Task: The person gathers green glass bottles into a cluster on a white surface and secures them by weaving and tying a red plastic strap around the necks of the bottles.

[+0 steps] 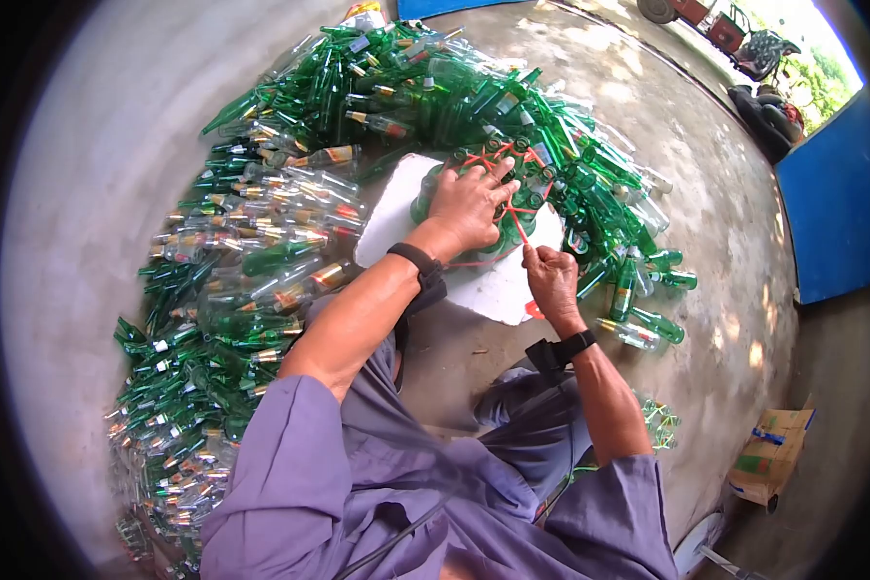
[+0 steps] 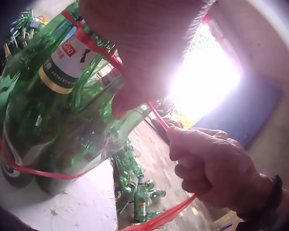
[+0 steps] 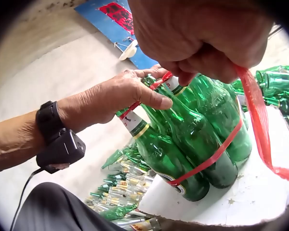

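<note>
A bundle of green glass beer bottles (image 3: 192, 139) stands upright on a white board (image 1: 387, 215). Red plastic twine (image 3: 255, 103) circles their lower bodies and crosses among the necks. My left hand (image 1: 469, 206) lies over the tops and holds the necks, thumb (image 3: 156, 98) on the near side and fingers on the far side. To the right of the bundle, my right hand (image 1: 553, 280) grips the twine in a fist. From that fist the twine runs taut to the necks in the left wrist view, and a loose tail hangs down to the board.
Loose green and clear bottles (image 1: 290, 208) lie heaped on the floor to the left and behind. More green bottles (image 1: 590, 203) lie close at the board's right. A blue panel (image 1: 836, 198) stands far right, and a cardboard box (image 1: 773, 454) sits at lower right.
</note>
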A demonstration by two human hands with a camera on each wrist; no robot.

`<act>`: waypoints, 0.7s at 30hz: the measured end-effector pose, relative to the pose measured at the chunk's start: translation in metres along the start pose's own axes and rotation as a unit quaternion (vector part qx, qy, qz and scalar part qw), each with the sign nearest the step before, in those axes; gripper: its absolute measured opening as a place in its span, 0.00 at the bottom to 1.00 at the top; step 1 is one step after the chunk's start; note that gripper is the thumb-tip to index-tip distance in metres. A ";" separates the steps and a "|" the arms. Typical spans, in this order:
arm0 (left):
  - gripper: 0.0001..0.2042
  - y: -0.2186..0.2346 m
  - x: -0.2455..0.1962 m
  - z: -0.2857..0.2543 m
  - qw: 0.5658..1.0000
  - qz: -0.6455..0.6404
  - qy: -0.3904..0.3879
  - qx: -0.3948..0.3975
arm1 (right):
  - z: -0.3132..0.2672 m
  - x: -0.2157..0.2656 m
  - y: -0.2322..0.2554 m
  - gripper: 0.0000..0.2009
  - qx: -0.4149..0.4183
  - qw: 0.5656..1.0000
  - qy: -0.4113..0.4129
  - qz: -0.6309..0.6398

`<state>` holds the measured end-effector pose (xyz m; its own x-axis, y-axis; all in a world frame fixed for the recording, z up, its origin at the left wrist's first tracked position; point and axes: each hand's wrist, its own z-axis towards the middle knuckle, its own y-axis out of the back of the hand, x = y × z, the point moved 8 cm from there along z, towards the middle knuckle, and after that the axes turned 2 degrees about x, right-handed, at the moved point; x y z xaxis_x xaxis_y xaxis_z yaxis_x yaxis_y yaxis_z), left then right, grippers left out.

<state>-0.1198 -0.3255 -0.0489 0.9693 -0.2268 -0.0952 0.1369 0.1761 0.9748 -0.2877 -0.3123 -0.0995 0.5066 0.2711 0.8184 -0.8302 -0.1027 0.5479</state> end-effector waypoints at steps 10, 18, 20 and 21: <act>0.37 -0.007 -0.001 0.001 0.999 0.018 -0.026 0.024 | 0.059 0.074 0.039 0.13 0.054 0.926 0.263 -0.265; 0.38 -0.009 0.001 0.002 0.999 -0.001 -0.028 0.024 | 0.117 0.043 0.019 0.18 0.014 0.970 0.147 -0.192; 0.39 -0.010 0.004 0.002 0.999 -0.005 -0.034 0.014 | 0.111 0.023 0.019 0.18 0.006 0.979 0.100 -0.176; 0.39 -0.009 0.004 0.002 0.999 -0.007 -0.032 0.013 | 0.105 0.011 0.022 0.19 -0.004 0.985 0.052 -0.162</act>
<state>-0.1179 -0.3296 -0.0577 0.9524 -0.2892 -0.0963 0.1436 0.1469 0.9787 -0.2760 -0.4123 -0.0598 0.7187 0.3856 0.5787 -0.6314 0.0133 0.7753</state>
